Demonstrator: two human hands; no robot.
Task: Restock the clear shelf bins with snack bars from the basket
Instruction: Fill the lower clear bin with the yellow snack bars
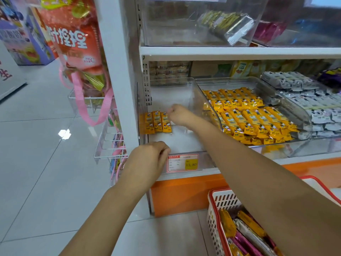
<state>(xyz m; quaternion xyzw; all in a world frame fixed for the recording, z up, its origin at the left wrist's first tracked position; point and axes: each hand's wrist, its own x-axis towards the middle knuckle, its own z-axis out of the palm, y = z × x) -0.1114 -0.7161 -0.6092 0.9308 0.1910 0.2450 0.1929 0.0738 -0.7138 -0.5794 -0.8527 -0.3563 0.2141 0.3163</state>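
The clear plastic shelf bin (184,141) stands at the centre of the view, and most of its white floor is bare. Only three yellow-wrapped snack bars (157,122) lie in it, side by side along the left wall, at about 9 o'clock from the right hand (180,115). This hand reaches into the bin with the fingers curled narrow. The fingertips meet at the upper end of the rightmost bar (165,120), and I judge that they pinch it to set it in the row. The left hand (149,159) is at 6 o'clock from the row, with its fingers curled over the front rim of the bin, beside the red and yellow price label (182,163); it seems to hold the bin steady. The white plastic basket with a red rim (215,204) stands on the floor at 5 o'clock of the view. More yellow and pink bars (228,226) lie inside it, partly hidden by the right forearm.

The task is near its beginning, I think. If the pinch opens while the bar is tilted, the bar can fall across its neighbours and spoil the row. The bin floor seems to slope toward the front, so loose bars can slide down. The right forearm passes close to the full neighbouring bin (230,81), and a quick pull back can knock its wall.
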